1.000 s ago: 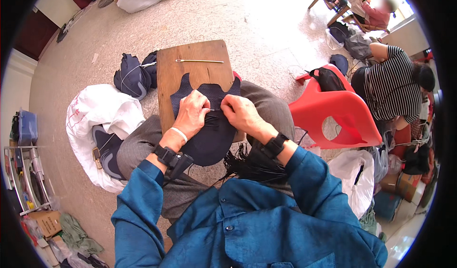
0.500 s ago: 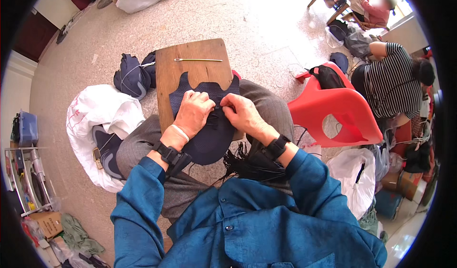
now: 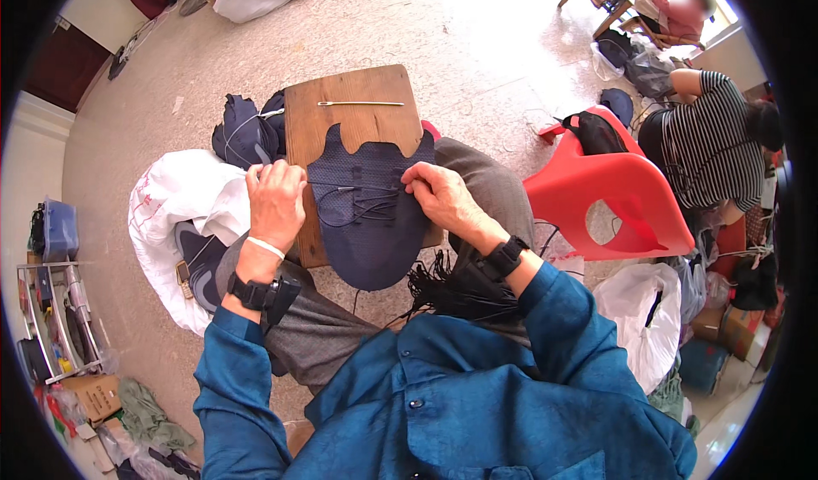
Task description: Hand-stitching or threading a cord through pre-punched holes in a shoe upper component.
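Note:
A navy shoe upper (image 3: 366, 254) lies flat on a small wooden stool (image 3: 348, 84) between my knees. A thin dark shoelace (image 3: 354, 188) crosses its middle, with a loose loop hanging toward the lower left. My left hand (image 3: 277, 199) is closed at the upper's left side, pinching the lace and holding it out to the left. At the right edge, my right hand (image 3: 447, 199) pinches the upper between thumb and fingers; whether lace is also under those fingertips is hidden. Beyond the upper, a long metal needle (image 3: 360, 103) rests on the stool top.
Left of the stool are tied navy shoe uppers (image 3: 243, 131) and a white sack (image 3: 183, 182). A bundle of black laces (image 3: 456, 297) hangs by my right knee. To the right stands a red plastic chair (image 3: 609, 190), with a person in a striped shirt (image 3: 716, 139) beyond it.
My left hand has moved left off the middle of the upper, drawing the lace out taut. My right hand has shifted slightly right to the upper's edge.

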`<action>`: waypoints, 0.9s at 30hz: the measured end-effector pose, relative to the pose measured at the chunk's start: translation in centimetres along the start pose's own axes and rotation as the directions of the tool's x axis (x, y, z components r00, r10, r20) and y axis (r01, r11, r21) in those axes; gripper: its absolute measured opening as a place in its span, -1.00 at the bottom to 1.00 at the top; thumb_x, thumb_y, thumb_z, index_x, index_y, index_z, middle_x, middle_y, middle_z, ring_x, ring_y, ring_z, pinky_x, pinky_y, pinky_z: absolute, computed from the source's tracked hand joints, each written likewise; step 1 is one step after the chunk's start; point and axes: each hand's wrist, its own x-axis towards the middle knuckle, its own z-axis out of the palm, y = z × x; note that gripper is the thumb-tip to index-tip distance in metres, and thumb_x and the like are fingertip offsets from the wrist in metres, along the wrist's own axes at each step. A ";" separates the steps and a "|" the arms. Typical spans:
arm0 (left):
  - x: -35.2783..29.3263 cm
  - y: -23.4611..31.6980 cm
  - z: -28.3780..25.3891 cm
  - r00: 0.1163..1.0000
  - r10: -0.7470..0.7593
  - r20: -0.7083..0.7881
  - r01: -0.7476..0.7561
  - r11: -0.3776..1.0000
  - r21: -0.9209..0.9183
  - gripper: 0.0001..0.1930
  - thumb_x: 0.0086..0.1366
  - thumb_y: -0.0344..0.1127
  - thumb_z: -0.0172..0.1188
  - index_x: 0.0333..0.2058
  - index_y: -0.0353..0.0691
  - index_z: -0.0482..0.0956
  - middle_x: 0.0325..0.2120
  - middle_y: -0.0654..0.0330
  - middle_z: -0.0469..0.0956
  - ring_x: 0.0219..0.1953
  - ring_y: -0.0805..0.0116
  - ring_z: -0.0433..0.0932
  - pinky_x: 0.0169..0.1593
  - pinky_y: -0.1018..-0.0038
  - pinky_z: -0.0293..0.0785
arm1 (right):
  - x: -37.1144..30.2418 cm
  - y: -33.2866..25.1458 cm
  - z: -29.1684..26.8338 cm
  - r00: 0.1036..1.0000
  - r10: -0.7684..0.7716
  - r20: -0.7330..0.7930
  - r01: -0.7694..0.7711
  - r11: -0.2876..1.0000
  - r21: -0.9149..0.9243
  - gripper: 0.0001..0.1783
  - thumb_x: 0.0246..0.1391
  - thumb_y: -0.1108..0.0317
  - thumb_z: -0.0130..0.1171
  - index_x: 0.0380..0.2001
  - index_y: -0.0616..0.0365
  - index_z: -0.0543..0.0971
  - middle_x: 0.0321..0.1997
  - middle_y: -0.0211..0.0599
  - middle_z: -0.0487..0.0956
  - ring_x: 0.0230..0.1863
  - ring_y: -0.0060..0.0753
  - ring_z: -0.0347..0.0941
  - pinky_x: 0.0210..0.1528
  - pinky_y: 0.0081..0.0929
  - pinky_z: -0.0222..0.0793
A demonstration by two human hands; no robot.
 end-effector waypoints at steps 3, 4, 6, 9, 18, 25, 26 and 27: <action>-1.2 -0.4 -0.2 0.999 -0.040 -0.016 0.040 0.998 -0.041 -0.95 0.24 -0.40 0.25 -0.33 -0.15 0.56 -0.35 0.20 0.51 -0.15 0.15 0.51 0.11 0.17 0.25 | -0.2 -0.1 0.3 1.000 -0.021 -0.022 0.021 1.000 -0.010 -0.87 0.20 0.48 0.08 -0.25 0.25 0.60 -0.33 -0.05 0.66 -0.22 -0.08 0.66 -0.13 -0.26 0.55; -1.5 -0.3 -0.4 0.998 -0.063 -0.006 0.062 0.992 -0.106 -0.95 0.24 -0.40 0.26 -0.34 -0.14 0.56 -0.36 0.20 0.51 -0.15 0.15 0.51 0.09 0.17 0.25 | -0.1 -0.2 0.4 1.000 -0.022 -0.019 0.022 1.000 -0.009 -0.87 0.20 0.48 0.08 -0.25 0.25 0.60 -0.33 -0.05 0.66 -0.22 -0.08 0.66 -0.13 -0.26 0.55; -1.7 0.5 0.1 0.999 -0.043 -0.020 0.036 0.968 -0.247 -0.96 0.23 -0.40 0.26 -0.35 -0.13 0.57 -0.39 0.21 0.50 -0.18 0.15 0.51 0.02 0.19 0.26 | -0.1 -0.2 0.4 0.998 -0.057 -0.039 0.055 0.997 -0.052 -0.89 0.19 0.48 0.11 -0.27 0.24 0.60 -0.35 -0.05 0.65 -0.21 -0.01 0.64 -0.12 -0.21 0.53; -0.4 3.4 0.0 0.999 -0.001 -0.052 -0.020 0.919 -0.395 -0.95 0.22 -0.39 0.28 -0.37 -0.12 0.58 -0.41 0.23 0.50 -0.22 0.19 0.53 0.00 0.25 0.29 | 0.0 -0.6 -0.1 0.998 -0.055 0.024 0.058 0.978 -0.198 -0.82 0.19 0.52 0.13 -0.14 0.25 0.59 -0.33 -0.16 0.63 -0.32 -0.29 0.59 -0.19 -0.38 0.52; 2.1 6.2 -0.4 0.991 -0.133 0.003 0.088 0.639 -0.764 -0.87 0.18 -0.45 0.36 -0.28 -0.24 0.63 -0.32 0.13 0.60 -0.25 0.09 0.59 -0.15 0.28 0.48 | 0.4 -3.5 1.6 0.965 -0.261 0.032 0.261 0.965 -0.002 -0.81 0.17 0.52 0.17 -0.12 0.19 0.55 -0.30 -0.15 0.57 -0.27 -0.15 0.57 -0.19 -0.31 0.51; -0.1 2.2 2.9 0.997 -0.028 0.066 0.057 0.869 -0.492 -0.89 0.12 -0.49 0.35 -0.37 -0.30 0.61 -0.40 0.06 0.54 -0.25 0.01 0.57 -0.14 0.19 0.47 | 0.4 -2.8 1.7 0.936 -0.345 -0.069 0.312 0.904 -0.293 -0.87 0.22 0.51 0.14 -0.17 0.19 0.58 -0.27 -0.09 0.62 -0.13 0.05 0.55 -0.04 -0.12 0.47; -0.1 2.2 3.0 0.996 -0.039 0.084 0.075 0.871 -0.486 -0.91 0.13 -0.48 0.34 -0.39 -0.28 0.60 -0.41 0.07 0.53 -0.24 0.02 0.56 -0.13 0.19 0.45 | 0.4 -2.2 2.5 0.942 -0.331 -0.049 0.317 0.929 -0.189 -0.85 0.22 0.51 0.13 -0.15 0.19 0.59 -0.24 -0.09 0.62 -0.11 0.03 0.55 -0.02 -0.14 0.47; 0.0 2.3 3.1 0.993 -0.051 0.103 0.094 0.872 -0.480 -0.92 0.14 -0.46 0.34 -0.40 -0.26 0.60 -0.42 0.09 0.53 -0.24 0.03 0.56 -0.12 0.19 0.44 | 0.5 -1.5 3.2 0.947 -0.319 -0.027 0.316 0.945 -0.082 -0.83 0.23 0.52 0.13 -0.12 0.20 0.59 -0.22 -0.10 0.62 -0.09 0.02 0.55 -0.01 -0.16 0.47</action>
